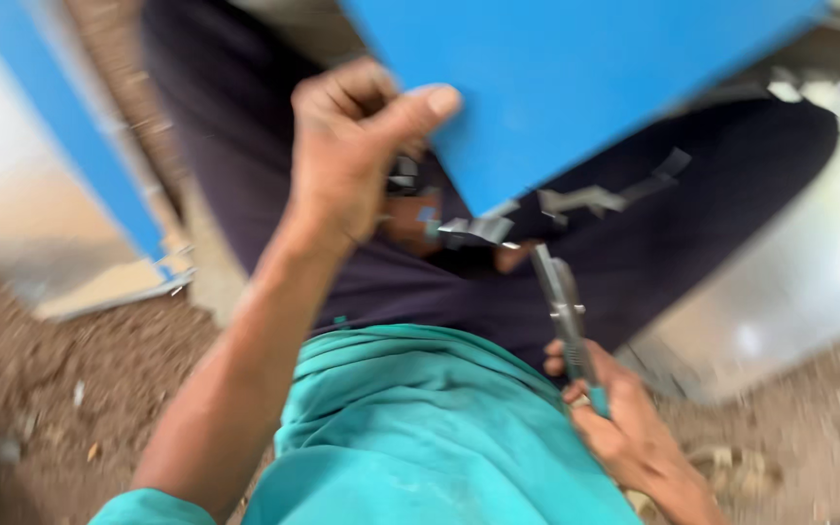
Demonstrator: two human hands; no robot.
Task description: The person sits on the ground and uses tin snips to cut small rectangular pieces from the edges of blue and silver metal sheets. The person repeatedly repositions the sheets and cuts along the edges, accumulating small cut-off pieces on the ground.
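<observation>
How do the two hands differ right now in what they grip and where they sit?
The left hand is raised and pinches the blue sheet at its edge; the right hand sits low by the lap, closed on the metal snips. The left is further from the body. Both are bare and blurred.

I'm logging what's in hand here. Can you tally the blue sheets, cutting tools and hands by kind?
Blue sheets: 2, one held, one lying at left
Metal snips: 1
Hands: 2, left hand, right hand
Total: 5
</observation>
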